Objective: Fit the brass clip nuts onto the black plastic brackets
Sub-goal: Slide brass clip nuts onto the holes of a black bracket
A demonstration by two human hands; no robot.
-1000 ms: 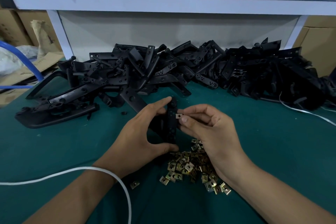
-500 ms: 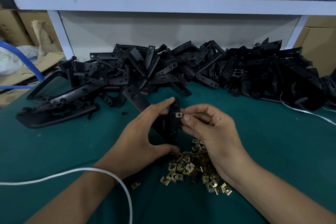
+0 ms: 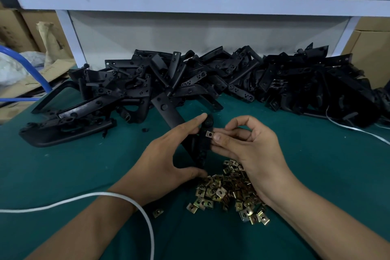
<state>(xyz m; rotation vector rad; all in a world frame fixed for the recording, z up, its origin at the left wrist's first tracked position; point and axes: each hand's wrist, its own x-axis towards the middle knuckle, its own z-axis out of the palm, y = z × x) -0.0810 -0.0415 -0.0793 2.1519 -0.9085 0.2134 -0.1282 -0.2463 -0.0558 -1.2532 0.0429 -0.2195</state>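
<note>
Green-covered table (image 3: 63, 164): brackets (image 3: 211, 82), clip nuts (image 3: 230, 192).

— Change noted? — Clip nut (image 3: 209, 133), pinched by the right hand (image 3: 251, 148), has closed from just beside the bracket (image 3: 203, 143) onto its edge. — Left hand (image 3: 166, 160)? — Forefinger lifted slightly along the bracket's top.

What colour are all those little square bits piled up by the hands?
The clip nuts are a shiny brassy gold, seen best in the head view.

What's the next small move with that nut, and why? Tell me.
Probably push the nut further onto the bracket edge. The right hand pinches it against the edge, and the left hand holds the bracket upright; whether it is fully seated is unclear.
</note>
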